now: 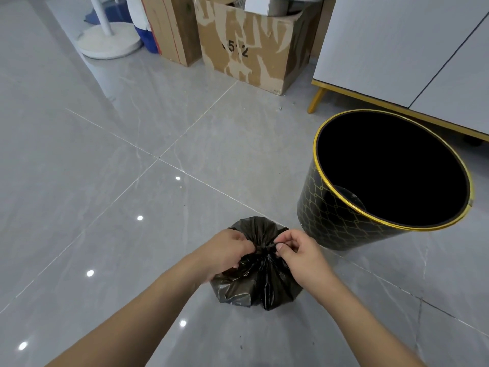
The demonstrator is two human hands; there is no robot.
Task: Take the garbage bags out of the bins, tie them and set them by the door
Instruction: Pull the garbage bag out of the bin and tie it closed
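Observation:
A black garbage bag (258,284) sits on the grey tiled floor, low in the middle of the view, its top gathered into a bunch. My left hand (225,251) grips the gathered plastic from the left. My right hand (299,254) pinches the bunched neck from the right with thumb and fingers. Both hands meet at the bag's top. To the right stands a round black bin (330,221) with a gold rim and gold lattice pattern; its inside looks dark and holds no bag.
A worn cardboard box (248,46) and a taller carton (169,27) stand at the back. A white round stand base (109,45) is at the back left. A white cabinet (397,54) with gold legs is at the right, behind the bin.

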